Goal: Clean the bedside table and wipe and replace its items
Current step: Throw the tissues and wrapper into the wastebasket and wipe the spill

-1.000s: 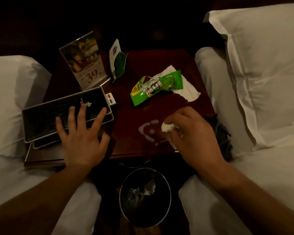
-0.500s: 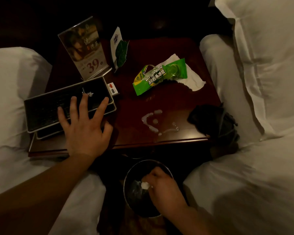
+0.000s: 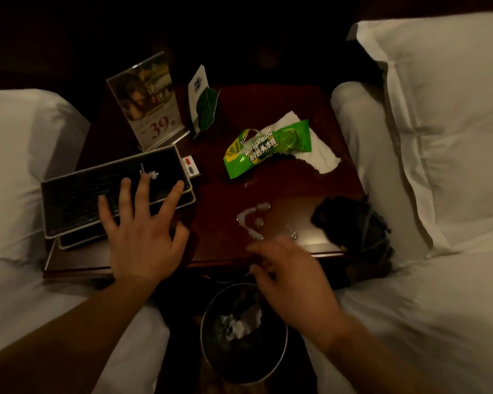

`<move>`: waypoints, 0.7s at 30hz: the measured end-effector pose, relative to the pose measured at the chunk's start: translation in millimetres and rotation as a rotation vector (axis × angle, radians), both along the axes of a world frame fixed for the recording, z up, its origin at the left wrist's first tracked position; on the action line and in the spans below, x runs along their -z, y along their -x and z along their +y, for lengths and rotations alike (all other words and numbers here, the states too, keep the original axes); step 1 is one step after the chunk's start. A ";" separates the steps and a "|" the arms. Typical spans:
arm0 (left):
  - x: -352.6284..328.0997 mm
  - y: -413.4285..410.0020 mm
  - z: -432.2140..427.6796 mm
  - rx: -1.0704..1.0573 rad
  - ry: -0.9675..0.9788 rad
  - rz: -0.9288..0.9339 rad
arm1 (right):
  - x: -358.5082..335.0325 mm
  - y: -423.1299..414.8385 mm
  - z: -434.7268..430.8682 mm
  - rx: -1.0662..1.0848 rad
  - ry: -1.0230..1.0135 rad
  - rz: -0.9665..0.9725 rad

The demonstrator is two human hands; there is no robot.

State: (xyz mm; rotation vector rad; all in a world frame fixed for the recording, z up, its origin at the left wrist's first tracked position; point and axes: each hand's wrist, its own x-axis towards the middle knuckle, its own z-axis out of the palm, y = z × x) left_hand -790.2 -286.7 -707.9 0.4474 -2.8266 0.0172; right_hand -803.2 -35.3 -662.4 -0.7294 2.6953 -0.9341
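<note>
The dark wooden bedside table [image 3: 271, 109] stands between two beds. On it lie a green snack wrapper [image 3: 264, 147] over a white tissue [image 3: 316, 155], a small spill of liquid [image 3: 254, 223] near the front edge, a black folder [image 3: 91, 194], a price card stand [image 3: 147, 102] and a small folded card [image 3: 201, 105]. My left hand [image 3: 143, 231] rests flat with spread fingers on the folder. My right hand [image 3: 291, 277] hovers blurred at the table's front edge, fingers loose and holding nothing.
A round waste bin [image 3: 211, 348] with crumpled tissue [image 3: 236, 327] inside stands on the floor below the table front. A dark cloth-like thing [image 3: 359, 223] lies at the table's right front corner. White pillows [image 3: 439, 115] and bedding flank both sides. A tiny box [image 3: 190, 165] sits beside the folder.
My right hand took the tissue wad from the spill down into the bin, left it there, and has come back up empty to the table's front edge. My left hand stayed put.
</note>
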 end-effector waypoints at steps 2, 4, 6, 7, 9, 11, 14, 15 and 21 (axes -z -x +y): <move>-0.9 2.5 1.7 0.002 -0.003 0.003 | -24.8 42.5 -7.0 0.039 0.028 0.121; -1.8 5.1 2.1 0.002 0.000 0.001 | -40.2 88.2 -19.2 0.079 -0.008 0.209; -2.5 7.8 2.8 -0.006 0.005 0.000 | -45.4 128.1 -33.2 0.075 -0.129 0.276; -3.1 9.1 4.0 -0.009 0.007 -0.004 | -45.2 144.1 -38.9 0.049 -0.211 0.315; -4.9 11.1 5.4 -0.007 0.001 0.001 | -42.4 169.7 -47.5 -0.011 -0.359 0.374; -5.3 10.4 4.9 -0.004 0.000 0.000 | -37.2 186.0 -53.2 -0.052 -0.447 0.384; -4.2 9.3 1.7 -0.003 0.009 -0.006 | -26.6 195.7 -58.8 -0.070 -0.480 0.356; -4.5 10.0 0.7 -0.005 0.012 -0.009 | -24.1 196.7 -59.8 -0.072 -0.477 0.355; -5.2 10.4 -2.7 -0.004 0.015 -0.019 | -23.4 187.1 -52.3 -0.079 -0.382 0.387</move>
